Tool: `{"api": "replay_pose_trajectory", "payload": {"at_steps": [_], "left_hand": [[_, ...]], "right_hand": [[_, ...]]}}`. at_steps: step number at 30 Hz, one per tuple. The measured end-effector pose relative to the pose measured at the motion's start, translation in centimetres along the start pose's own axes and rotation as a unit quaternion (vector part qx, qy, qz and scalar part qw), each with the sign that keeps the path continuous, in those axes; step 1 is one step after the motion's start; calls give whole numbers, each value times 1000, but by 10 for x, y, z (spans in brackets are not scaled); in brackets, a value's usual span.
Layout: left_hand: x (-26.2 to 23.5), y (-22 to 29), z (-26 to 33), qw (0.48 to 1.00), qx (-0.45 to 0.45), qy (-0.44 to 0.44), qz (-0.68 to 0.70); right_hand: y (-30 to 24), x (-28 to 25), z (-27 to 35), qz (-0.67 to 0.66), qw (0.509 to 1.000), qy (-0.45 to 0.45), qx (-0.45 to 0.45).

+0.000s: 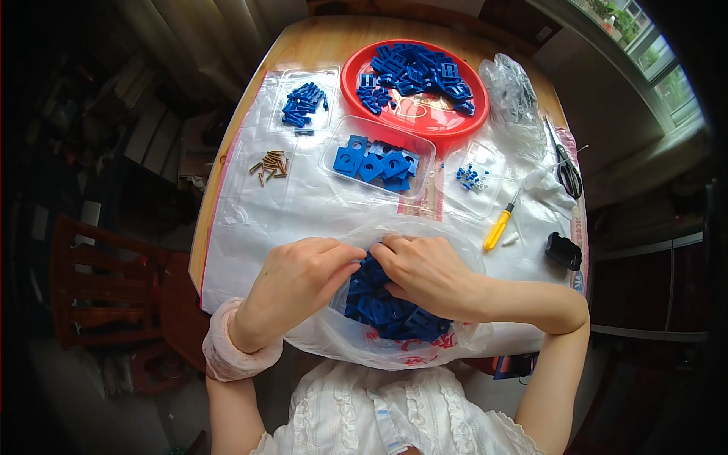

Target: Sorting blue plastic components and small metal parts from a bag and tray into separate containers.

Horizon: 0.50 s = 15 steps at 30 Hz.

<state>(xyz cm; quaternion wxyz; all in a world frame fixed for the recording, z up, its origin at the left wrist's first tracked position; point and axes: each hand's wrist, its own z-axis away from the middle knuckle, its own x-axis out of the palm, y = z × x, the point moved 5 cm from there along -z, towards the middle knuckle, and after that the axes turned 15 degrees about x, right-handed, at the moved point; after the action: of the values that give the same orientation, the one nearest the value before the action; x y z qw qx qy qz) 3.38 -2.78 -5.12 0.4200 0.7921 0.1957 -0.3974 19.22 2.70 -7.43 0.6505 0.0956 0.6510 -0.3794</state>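
A white translucent plastic bag (334, 337) with red print stands open at the table's near edge. Inside it lies a heap of blue plastic parts (394, 315). Over the bag's far side, my left hand (299, 269) has its thumb and fingers pinched together. Close beside it, my right hand (428, 273) is closed with its fingers bent down against the blue parts. The fingertips of both hands nearly meet; whatever is between them is too small or hidden to make out.
Beyond the bag, a clear tub (327, 163) holds square blue plates. A red basin (349, 83) carries blue parts. Small blue pieces (305, 102), brass screws (271, 165) and tiny blue-and-white bits (472, 179) lie around. At right are a yellow screwdriver (497, 230), scissors (568, 173) and a black case (563, 251).
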Motion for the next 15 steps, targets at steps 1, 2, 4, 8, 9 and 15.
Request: {"api": "replay_pose_trajectory", "payload": {"at_steps": [1, 2, 4, 8, 9, 15], "left_hand": [[-1, 0, 0, 1000, -1, 0, 0], [-1, 1, 0, 1000, -2, -1, 1], [-2, 1, 0, 1000, -2, -2, 1], [0, 0, -1, 1000, 0, -3, -2], [1, 0, -2, 1000, 2, -3, -3], [0, 1, -5, 1000, -2, -5, -5]], "right_hand": [[-1, 2, 0, 2, 1000, 1, -6], [-2, 4, 0, 4, 1000, -8, -4], [-2, 9, 1, 9, 1000, -25, 2], [-2, 16, -4, 31, 999, -21, 15], [-3, 18, -5, 52, 999, -14, 7], [-3, 19, -4, 39, 999, -10, 0]]}}
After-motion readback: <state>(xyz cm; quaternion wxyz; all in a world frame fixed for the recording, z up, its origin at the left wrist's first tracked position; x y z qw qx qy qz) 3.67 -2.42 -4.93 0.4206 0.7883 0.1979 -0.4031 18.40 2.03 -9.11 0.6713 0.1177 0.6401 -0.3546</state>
